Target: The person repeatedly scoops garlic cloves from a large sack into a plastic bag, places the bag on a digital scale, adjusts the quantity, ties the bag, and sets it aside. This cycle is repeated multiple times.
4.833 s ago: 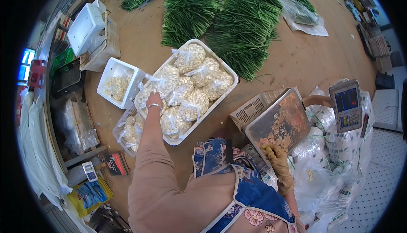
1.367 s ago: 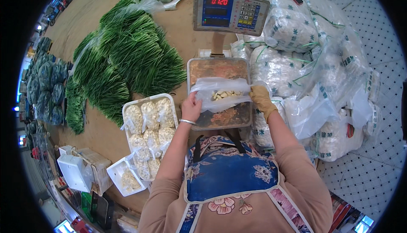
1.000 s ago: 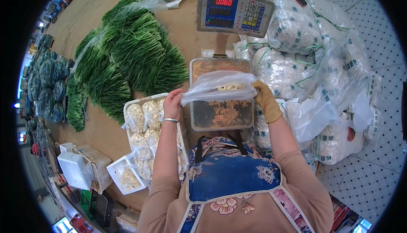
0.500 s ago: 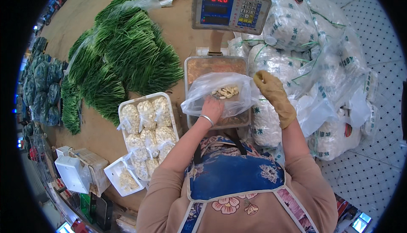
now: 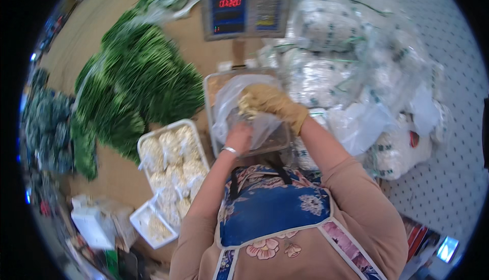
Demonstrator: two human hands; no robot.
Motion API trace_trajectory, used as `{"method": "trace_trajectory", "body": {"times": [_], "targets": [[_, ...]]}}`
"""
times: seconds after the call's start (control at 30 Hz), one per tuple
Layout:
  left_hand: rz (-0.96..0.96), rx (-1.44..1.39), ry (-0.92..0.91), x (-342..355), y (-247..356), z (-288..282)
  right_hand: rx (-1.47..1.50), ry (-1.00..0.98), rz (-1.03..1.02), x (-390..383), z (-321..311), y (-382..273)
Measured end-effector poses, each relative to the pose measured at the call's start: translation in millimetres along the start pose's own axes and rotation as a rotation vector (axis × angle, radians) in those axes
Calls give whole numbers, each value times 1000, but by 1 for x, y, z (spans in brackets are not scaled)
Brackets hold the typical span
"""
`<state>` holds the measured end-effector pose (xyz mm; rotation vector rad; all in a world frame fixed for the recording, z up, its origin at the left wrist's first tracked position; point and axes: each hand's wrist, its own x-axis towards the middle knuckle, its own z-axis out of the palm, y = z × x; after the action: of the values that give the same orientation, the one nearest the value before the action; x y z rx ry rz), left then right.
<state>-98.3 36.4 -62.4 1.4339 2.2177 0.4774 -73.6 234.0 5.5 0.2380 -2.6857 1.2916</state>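
An open clear plastic bag (image 5: 224,104) lies on the steel pan (image 5: 208,96) of a weighing scale in front of me. Pale peeled cloves, which look like garlic (image 5: 247,108), show in its mouth. My bare left hand (image 5: 239,136), with a bracelet at the wrist, is closed on the near edge of the bag; its fingertips are partly hidden by plastic and blur. My right hand (image 5: 275,104), in a tan rubber glove, reaches into the bag from the right. Its fingers curl over the cloves and look closed on some of them.
The scale's display (image 5: 246,15) stands behind the pan. At left are a heap of long green stalks (image 5: 137,76), a white tray of bagged cloves (image 5: 173,152) and a smaller white tray (image 5: 140,224). Stacked plastic-wrapped white packs (image 5: 326,71) crowd the right side.
My gloved right hand has come left and down from beside the bag to the cloves inside it. My left hand stays at the bag's near edge. The whole view has shifted slightly.
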Motion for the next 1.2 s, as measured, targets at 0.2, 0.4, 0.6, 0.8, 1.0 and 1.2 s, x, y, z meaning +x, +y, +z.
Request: {"method": "trace_trajectory", "body": {"times": [0.2, 0.4, 0.6, 0.8, 1.0, 1.2], "targets": [[62, -255, 382, 7, 24, -38, -101, 248, 500, -107, -59, -55], [144, -320, 486, -3, 77, -22, -1213, 861, 704, -273, -177, -40], [237, -415, 400, -7, 132, -10, -865, 597, 1031, -311, -189, -52], [268, -367, 382, -8, 147, -5, -191, 932, 726, -284, -191, -107], [223, -575, 192, 2, 167, -13, 351, 981, 427, -231, -205, -186], [243, -1313, 84, 41, 175, -17, 587, 809, 213, -171, -200, -256]]}}
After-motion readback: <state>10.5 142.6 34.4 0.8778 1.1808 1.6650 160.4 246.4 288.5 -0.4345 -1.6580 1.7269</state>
